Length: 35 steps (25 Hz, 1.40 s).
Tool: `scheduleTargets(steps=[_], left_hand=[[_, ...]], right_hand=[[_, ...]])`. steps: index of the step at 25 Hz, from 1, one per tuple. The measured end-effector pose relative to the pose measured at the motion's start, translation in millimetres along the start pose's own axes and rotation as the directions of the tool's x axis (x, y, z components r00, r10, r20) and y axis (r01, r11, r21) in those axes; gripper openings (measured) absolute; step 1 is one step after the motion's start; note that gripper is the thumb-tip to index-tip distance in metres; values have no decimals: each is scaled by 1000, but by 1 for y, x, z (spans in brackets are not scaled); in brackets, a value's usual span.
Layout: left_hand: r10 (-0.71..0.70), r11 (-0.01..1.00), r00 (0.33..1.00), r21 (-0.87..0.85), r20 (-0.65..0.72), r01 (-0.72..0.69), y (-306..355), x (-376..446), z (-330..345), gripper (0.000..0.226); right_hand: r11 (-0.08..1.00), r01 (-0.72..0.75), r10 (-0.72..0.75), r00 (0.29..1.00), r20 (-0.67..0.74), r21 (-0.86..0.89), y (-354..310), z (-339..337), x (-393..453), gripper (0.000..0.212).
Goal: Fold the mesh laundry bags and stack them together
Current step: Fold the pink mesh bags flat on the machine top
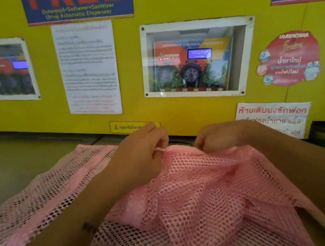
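A pink mesh laundry bag lies rumpled in front of me, bunched into loose folds across the middle and right. My left hand pinches its far top edge between thumb and fingers. My right hand is closed on the same edge a short way to the right. A second stretch of pink mesh lies flatter on the left, under my left forearm; whether it is a separate bag I cannot tell.
The work surface is a grey-brown top that ends at a yellow wall panel close behind my hands. The panel carries notices, stickers and a windowed chemical dispenser.
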State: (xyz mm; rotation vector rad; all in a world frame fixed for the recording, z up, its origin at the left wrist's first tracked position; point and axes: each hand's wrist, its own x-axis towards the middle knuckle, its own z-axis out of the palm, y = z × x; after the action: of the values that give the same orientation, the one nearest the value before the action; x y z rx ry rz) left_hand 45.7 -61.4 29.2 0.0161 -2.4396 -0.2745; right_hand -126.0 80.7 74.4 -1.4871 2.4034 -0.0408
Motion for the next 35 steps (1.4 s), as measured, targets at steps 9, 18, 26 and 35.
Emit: scheduleTargets(steps=[9,18,26,35], left_hand=[[-292,921,873,-133,391,367,-13,-27,-14,24],[-361,928,927,-55,104,368,-7,-27,-14,29],[-330,934,812,44,481,354,-7,-34,-20,48],[-428,897,806,84,408,434,-35,-63,-54,51]], right_hand=[[998,14,-13,1000,5,-69,7,11,-9,28],[978,76,-42,984,-172,196,9,0,-7,16],[997,-75,60,947,-316,-36,1,19,65,31],[994,-107,84,897,-434,-30,-28,18,107,20]])
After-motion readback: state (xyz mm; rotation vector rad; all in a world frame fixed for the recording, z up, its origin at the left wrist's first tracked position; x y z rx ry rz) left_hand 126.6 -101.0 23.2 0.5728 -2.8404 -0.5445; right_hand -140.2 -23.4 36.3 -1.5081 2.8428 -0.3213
